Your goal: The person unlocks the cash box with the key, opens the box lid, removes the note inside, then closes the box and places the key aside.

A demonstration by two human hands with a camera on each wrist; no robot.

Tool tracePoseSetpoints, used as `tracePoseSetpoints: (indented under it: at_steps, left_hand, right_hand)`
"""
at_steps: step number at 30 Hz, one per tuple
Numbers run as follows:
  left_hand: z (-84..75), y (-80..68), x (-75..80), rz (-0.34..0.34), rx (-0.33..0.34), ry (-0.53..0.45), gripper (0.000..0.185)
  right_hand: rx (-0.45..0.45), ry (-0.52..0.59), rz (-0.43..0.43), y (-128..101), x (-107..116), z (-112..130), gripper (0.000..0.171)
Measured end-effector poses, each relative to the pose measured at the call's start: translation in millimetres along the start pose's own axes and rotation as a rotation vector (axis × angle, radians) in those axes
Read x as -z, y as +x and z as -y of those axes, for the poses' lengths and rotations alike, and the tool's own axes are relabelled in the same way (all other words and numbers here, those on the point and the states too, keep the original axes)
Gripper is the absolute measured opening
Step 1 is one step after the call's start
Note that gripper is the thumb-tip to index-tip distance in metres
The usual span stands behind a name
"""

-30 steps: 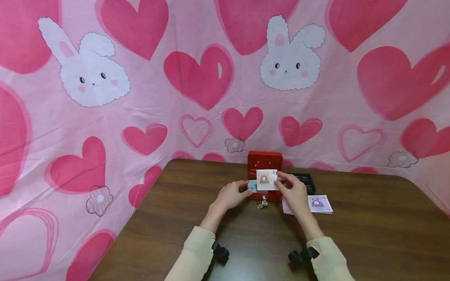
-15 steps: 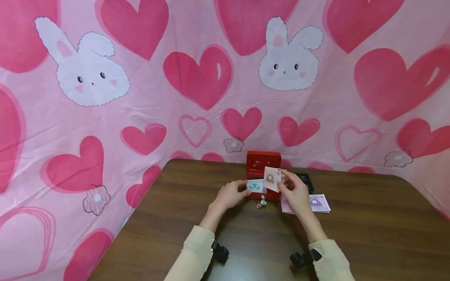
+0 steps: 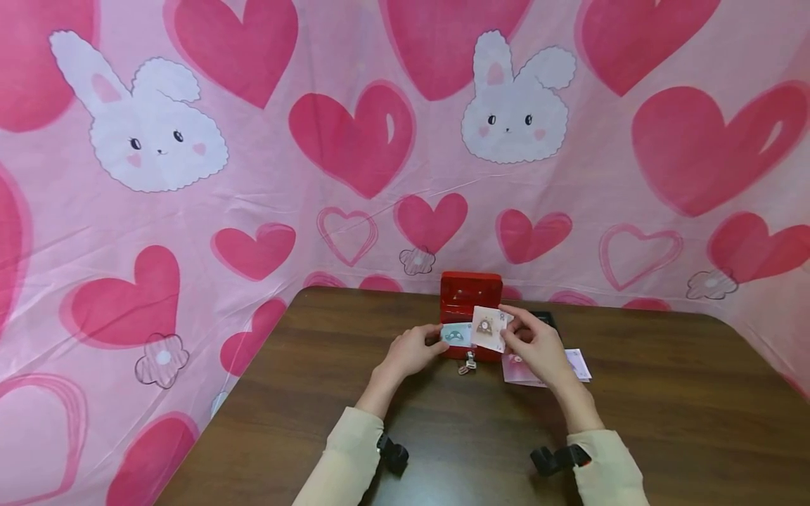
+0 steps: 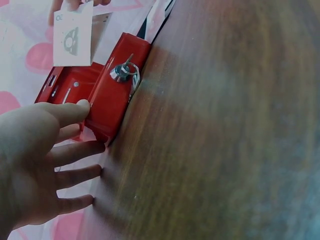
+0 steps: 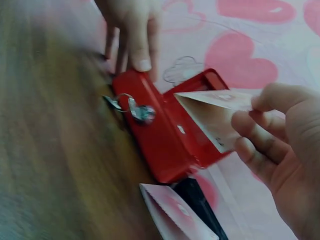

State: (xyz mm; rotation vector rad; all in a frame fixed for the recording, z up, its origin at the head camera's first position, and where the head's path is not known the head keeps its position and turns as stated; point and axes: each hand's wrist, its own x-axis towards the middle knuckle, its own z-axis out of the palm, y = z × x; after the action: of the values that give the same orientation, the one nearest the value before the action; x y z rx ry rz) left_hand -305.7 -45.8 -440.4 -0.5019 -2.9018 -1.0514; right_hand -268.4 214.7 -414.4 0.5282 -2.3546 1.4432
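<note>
A small red cash box (image 3: 470, 310) stands open at the table's far middle, lid upright, with a key (image 3: 468, 363) and ring hanging from its front lock. My left hand (image 3: 422, 344) rests on the box's left end with fairly straight fingers, the thumb (image 4: 80, 107) on its corner. My right hand (image 3: 517, 332) pinches a pale paper note (image 3: 489, 329) with a brown picture and holds it tilted over the open box (image 5: 165, 135). A blue-green note (image 3: 455, 335) lies at the box's left side.
A stack of pink notes (image 3: 549, 368) lies on the brown table (image 3: 664, 414) right of the box, partly under my right hand. A black tray (image 3: 545, 318) sits behind them. A pink heart-and-bunny cloth (image 3: 354, 140) closes off the back and sides.
My right hand has lowered the pale note and tilted it over the open box. My left hand has stayed on the box's left end.
</note>
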Motion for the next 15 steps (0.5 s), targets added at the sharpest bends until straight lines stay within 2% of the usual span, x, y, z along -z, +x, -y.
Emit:
tracePoseSetpoints:
  at_steps: [15]
  left_hand:
    - [1.4,-0.2,-0.2,0.001,-0.011,-0.019,0.050]
  right_hand:
    - [-0.099,0.006,0.279,-5,46,6,0.048]
